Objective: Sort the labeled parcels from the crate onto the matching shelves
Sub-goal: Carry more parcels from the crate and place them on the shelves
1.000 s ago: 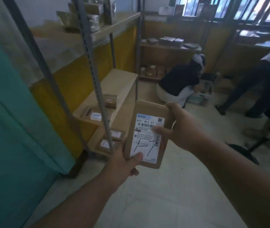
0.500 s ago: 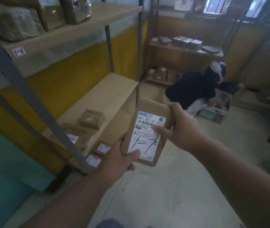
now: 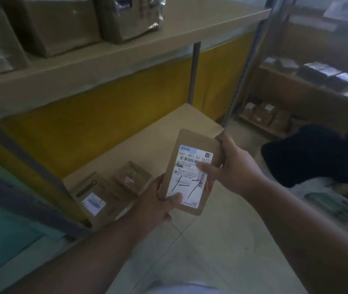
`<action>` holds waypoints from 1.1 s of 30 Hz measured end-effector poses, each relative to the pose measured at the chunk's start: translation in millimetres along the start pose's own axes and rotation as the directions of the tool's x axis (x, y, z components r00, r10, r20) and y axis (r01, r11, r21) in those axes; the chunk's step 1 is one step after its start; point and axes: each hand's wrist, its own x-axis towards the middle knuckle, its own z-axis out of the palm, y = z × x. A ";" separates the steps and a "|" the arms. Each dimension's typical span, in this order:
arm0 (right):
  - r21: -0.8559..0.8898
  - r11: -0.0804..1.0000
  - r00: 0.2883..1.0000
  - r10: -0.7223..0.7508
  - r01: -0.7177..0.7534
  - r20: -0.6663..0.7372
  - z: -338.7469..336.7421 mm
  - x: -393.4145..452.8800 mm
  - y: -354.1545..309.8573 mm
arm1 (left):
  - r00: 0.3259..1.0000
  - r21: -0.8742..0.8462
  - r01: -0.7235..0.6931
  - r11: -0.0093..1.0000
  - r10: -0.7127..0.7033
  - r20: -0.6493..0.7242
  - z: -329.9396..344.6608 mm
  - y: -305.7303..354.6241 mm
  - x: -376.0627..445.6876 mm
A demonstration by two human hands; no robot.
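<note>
**One parcel in both hands, shelf not yet chosen**

I hold the flat brown cardboard parcel with the white printed label [image 3: 190, 172] in both hands, in the air just in front of the low shelf. My left hand [image 3: 158, 200] grasps its lower left corner, with the thumb lying on the label. My right hand [image 3: 232, 166] clasps the upper right edge, and its thumb also presses on the label. The handwriting there looks like "1-7".

I think the main risk is a wrong shelf. My thumbs cover part of the label, and I cannot see any shelf tag now, so a mistake in matching is possible. Also the parcel is thin and held only at two corners; if one hand lets go too early, it may tip and fall on the pale tiled floor [image 3: 221, 251].

On the pale wooden lower shelf [image 3: 154, 145] two small brown parcels [image 3: 113, 192] lie beside my left hand.

Compared with half a second ago, I stand closer to the rack: the upper wooden shelf [image 3: 126, 54] is now larger and higher in view, and the crouching person in dark clothes [image 3: 313, 153] has moved to the right edge. My grip is unchanged.
</note>
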 end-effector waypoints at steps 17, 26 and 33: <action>-0.054 0.867 0.711 -0.369 0.495 0.598 87.1 296.4 40.1 | 0.604 -0.429 0.182 0.885 -0.445 -0.661 69.6 -35.3 174.9; -0.069 0.798 0.569 -0.364 0.599 0.737 177.1 324.0 34.1 | 0.222 -0.617 0.137 0.775 -0.631 -0.743 78.4 -66.3 205.8; -0.066 0.806 0.588 -0.369 0.588 0.720 205.9 330.0 26.4 | 0.171 -0.640 0.068 0.765 -0.641 -0.748 67.4 -80.2 214.5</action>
